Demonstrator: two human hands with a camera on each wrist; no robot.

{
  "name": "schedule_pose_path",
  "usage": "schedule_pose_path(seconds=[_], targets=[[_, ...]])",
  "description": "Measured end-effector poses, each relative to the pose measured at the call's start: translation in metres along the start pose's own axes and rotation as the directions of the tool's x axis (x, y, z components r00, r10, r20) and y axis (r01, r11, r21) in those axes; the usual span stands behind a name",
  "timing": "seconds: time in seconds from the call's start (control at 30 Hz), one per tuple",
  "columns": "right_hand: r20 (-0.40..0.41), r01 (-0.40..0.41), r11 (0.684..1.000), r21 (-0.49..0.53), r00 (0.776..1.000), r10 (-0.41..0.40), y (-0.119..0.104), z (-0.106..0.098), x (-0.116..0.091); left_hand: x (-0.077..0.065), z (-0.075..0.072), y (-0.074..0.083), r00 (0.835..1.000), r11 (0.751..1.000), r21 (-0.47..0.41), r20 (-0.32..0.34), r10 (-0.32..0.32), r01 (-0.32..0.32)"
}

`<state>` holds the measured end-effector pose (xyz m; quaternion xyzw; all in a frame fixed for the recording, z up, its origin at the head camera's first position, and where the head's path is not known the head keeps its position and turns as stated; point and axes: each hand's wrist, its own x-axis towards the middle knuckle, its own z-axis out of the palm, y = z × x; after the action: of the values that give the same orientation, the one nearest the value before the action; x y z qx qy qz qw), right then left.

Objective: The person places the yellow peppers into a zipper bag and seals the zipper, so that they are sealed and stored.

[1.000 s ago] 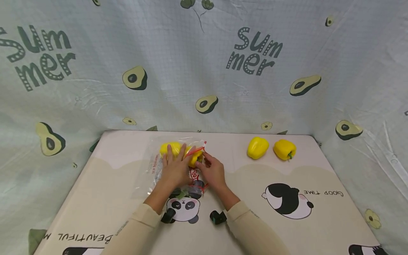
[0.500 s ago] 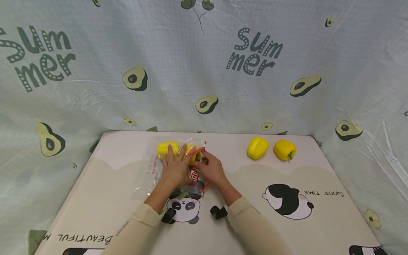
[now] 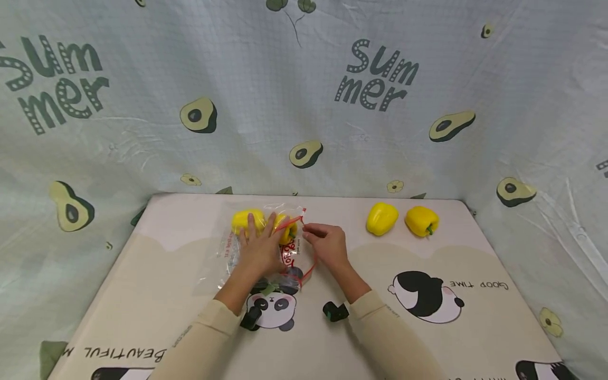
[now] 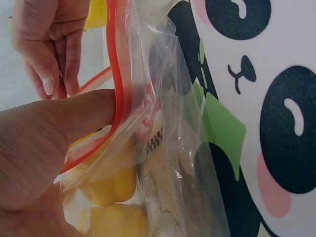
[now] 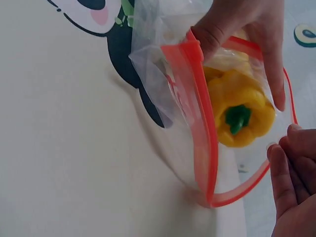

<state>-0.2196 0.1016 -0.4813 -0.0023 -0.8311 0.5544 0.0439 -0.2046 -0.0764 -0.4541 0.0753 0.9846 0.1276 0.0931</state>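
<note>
Right hand has moved rightward, fingertips pinching the bag rim, left hand splayed: likely opening it, next needing widening

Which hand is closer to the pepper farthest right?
The right hand: it's at the mouth of the red-rimmed bag, left of that pepper. The left hand is farther left, on the bag.
</note>
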Motion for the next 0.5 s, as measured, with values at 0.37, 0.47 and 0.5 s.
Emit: schedule_pose_path(seconds=[0.37, 0.47, 0.5], targets=[[-0.030, 0.007, 1.000, 0.028, 1.000, -0.007, 0.002, -0.020, 0.007, 0.001, -0.001, 0.000, 1.000, 1.000, -0.026, -0.011, 0.011, -0.012], [-0.045, 0.000, 0.999, 0.032, 0.999, 0.001, 0.003, -0.027, 0.008, 0.001, -0.002, 0.000, 1.000, 0.999, -0.032, -0.006, 0.016, -0.017], [-0.050, -0.002, 0.999, 0.035, 0.999, 0.004, 0.003, -0.029, 0.008, 0.000, -0.002, -0.001, 1.000, 0.999, -0.036, -0.003, 0.018, -0.019]])
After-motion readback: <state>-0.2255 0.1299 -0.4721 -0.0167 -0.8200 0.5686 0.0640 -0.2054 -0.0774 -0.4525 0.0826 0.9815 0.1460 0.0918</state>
